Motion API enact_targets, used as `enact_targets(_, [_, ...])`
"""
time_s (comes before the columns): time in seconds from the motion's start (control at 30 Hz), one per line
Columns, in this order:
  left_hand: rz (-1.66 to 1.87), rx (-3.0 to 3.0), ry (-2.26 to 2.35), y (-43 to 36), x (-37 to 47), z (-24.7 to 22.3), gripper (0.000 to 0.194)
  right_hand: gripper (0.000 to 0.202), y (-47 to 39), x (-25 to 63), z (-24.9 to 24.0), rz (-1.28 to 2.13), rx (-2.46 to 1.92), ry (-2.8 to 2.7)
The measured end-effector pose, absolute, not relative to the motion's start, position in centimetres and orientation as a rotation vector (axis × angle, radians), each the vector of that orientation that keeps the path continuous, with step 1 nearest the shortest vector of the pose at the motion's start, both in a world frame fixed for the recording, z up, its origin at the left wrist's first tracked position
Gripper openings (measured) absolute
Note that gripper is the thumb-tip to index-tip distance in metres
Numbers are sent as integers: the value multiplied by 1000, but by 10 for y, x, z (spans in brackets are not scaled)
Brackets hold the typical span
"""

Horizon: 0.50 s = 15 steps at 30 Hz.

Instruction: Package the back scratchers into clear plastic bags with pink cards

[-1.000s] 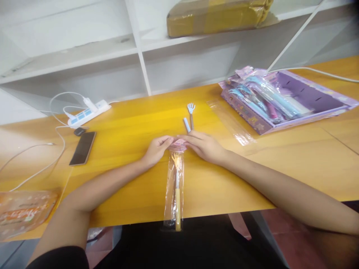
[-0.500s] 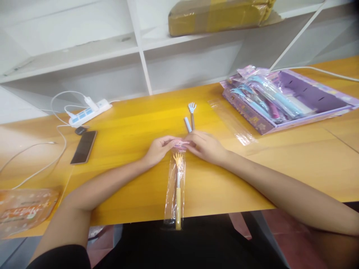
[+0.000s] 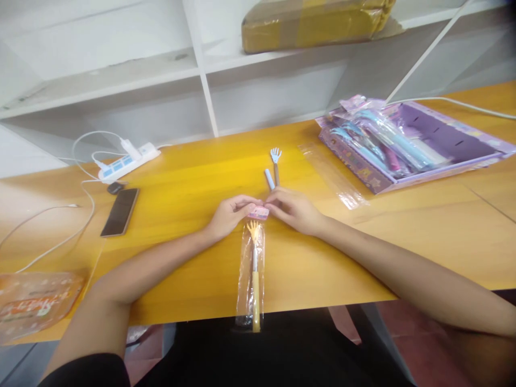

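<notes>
Left hand [image 3: 231,216]: thumb and fingers pinch a pink card [image 3: 258,213]. Right hand [image 3: 296,212]: fingertips bunched at the card's far right corner; grip on it can't be told. Yellow back scratcher [image 3: 255,295] lies on the near side of the fingers, inside a see-through bag [image 3: 244,279], card at its far end. Bagging looks done there; whether the card is fastened, unclear. Blue scratcher [image 3: 276,156], just beyond right fingers, sits unbagged. Loose flat bag [image 3: 328,174] right of them; wrapped pieces [image 3: 399,140] farther right in purple box [image 3: 363,169].
</notes>
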<state>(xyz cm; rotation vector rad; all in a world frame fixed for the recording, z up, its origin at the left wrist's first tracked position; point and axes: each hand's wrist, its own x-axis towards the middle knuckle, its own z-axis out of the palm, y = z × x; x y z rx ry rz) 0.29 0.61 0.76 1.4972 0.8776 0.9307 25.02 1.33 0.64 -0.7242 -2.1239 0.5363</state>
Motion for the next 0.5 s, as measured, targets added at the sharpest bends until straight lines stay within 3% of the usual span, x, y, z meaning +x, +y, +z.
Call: enact_targets(0.5, [844, 1561, 764, 5, 1, 7, 33, 9, 1, 244, 18, 487, -581, -2008])
